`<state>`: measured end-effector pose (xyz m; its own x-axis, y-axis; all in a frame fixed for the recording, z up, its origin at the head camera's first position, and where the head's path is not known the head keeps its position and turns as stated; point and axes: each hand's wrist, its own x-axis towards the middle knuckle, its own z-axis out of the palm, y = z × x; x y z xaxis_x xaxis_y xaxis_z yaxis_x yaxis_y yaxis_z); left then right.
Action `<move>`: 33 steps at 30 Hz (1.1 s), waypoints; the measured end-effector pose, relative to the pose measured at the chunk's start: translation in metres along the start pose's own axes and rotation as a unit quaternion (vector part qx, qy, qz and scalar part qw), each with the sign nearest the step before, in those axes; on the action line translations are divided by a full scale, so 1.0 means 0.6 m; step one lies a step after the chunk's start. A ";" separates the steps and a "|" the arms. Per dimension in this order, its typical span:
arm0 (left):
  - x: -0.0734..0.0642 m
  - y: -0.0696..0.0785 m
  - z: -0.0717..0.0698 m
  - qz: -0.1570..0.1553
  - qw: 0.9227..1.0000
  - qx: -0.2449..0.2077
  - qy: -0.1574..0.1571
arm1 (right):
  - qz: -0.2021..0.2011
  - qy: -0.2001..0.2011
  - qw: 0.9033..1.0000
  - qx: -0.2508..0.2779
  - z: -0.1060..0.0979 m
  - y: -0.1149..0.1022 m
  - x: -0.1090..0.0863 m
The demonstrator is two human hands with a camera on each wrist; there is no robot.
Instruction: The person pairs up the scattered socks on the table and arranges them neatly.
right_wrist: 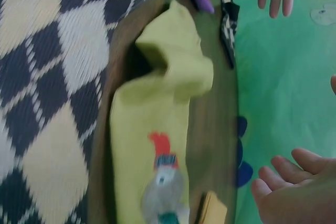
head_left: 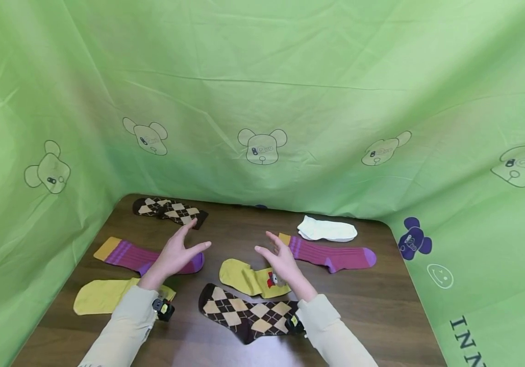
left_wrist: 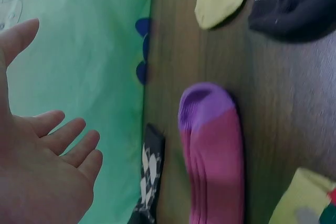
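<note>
Yellow knit sock with a red-and-grey figure (head_left: 240, 275) lies below your relaxed, empty right hand (head_left: 285, 261), while your left hand (head_left: 175, 254), likewise empty, hovers near a magenta ribbed sock with purple toe (head_left: 137, 257).

Green bear-print cloth (head_left: 262, 61) hanging behind, brown wooden tabletop (head_left: 239, 229)

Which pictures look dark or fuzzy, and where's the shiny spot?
Head view: brightest, with pale glare on the table below the nearest diamond-patterned sock, probably reflected light; left wrist view: dimmer, with soft edges on the purple-toed sock; right wrist view: dim too, the yellow sock looking blurry.
</note>
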<state>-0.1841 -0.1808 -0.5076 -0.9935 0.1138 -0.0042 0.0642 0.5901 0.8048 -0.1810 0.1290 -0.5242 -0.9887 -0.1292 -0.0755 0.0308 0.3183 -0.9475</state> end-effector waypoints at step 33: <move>0.031 -0.095 -0.206 -0.063 0.992 0.097 0.052 | -0.038 -0.111 0.984 -0.132 0.116 -0.069 0.055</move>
<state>-0.2181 -0.3112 -0.4802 -0.9984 -0.0486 -0.0277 -0.0546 0.7384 0.6722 -0.2049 0.0463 -0.5090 -0.9298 -0.3542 -0.1004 -0.1104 0.5283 -0.8418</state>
